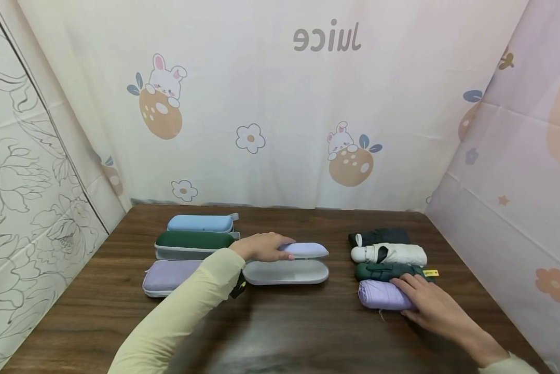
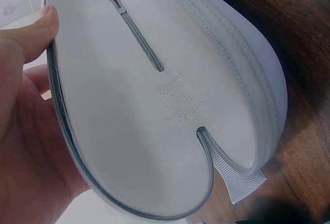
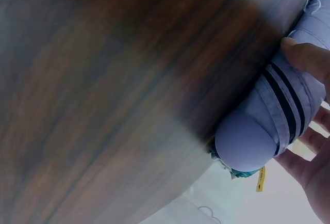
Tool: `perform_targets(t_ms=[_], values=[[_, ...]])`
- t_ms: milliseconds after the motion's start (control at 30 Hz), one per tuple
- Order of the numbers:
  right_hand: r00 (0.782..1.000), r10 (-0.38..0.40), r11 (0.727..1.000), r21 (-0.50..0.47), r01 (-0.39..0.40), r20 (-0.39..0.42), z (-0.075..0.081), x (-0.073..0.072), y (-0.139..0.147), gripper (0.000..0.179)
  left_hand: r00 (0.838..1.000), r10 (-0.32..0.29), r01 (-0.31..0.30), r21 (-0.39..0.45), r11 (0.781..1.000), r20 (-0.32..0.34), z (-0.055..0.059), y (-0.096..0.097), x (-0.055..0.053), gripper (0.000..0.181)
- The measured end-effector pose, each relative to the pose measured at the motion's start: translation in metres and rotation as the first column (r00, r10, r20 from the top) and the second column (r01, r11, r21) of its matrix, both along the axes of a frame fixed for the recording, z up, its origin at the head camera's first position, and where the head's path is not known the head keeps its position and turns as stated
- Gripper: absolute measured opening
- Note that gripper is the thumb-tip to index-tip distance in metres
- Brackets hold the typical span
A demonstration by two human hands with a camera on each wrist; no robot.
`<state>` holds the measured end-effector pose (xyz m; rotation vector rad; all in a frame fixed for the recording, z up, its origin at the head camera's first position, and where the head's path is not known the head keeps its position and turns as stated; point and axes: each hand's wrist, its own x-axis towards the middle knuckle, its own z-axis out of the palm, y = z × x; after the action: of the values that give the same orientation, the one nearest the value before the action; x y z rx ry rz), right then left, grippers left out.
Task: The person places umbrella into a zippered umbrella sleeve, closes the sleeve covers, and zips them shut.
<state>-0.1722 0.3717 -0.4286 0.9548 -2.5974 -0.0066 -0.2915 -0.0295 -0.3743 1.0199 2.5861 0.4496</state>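
My left hand (image 1: 263, 247) holds the raised lid (image 1: 310, 250) of a pale lavender zip case, thumb on its rim and fingers behind it. The case's white-lined base (image 1: 286, 273) lies on the table; in the left wrist view its lining (image 2: 118, 115) shows nothing inside. On the right, my right hand (image 1: 431, 304) grips a folded lavender umbrella (image 1: 381, 295), the nearest in a row of umbrellas. Its rounded handle end (image 3: 245, 141) and black-striped strap (image 3: 286, 100) show in the right wrist view, the thumb on one side and fingers on the other.
Behind the lavender umbrella lie a dark green umbrella (image 1: 373, 272), a white one (image 1: 408, 254) and a black one (image 1: 387, 237). At left stand a blue case (image 1: 200, 223), a green case (image 1: 193, 240) and a purple case (image 1: 167, 275), partly behind my left sleeve. Printed curtains border the wooden table (image 1: 308, 337).
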Motion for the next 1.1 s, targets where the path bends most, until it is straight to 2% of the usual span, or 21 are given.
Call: perform_targets(t_ms=[333,567,867,1100], values=[[0.999,0.01,1.0,0.0,-0.01,-0.039,0.001,-0.003,0.002,0.066,1.0,-0.011,0.011,0.004,1.0,-0.005,0.0,0.001,-0.003,0.057],[0.997,0.05,0.999,-0.002,-0.05,-0.067,0.01,-0.006,-0.004,0.064,1.0,-0.013,0.013,0.006,1.0,-0.004,0.0,0.003,-0.004,0.056],[0.991,0.089,0.994,-0.049,-0.094,-0.096,0.037,-0.011,-0.044,0.057,1.0,-0.006,0.006,0.0,1.0,0.0,0.003,0.003,0.0,0.056],[0.99,0.104,0.993,-0.044,-0.108,-0.091,0.046,-0.02,-0.075,0.06,1.0,0.014,-0.014,-0.005,1.0,-0.001,0.003,0.003,0.003,0.056]])
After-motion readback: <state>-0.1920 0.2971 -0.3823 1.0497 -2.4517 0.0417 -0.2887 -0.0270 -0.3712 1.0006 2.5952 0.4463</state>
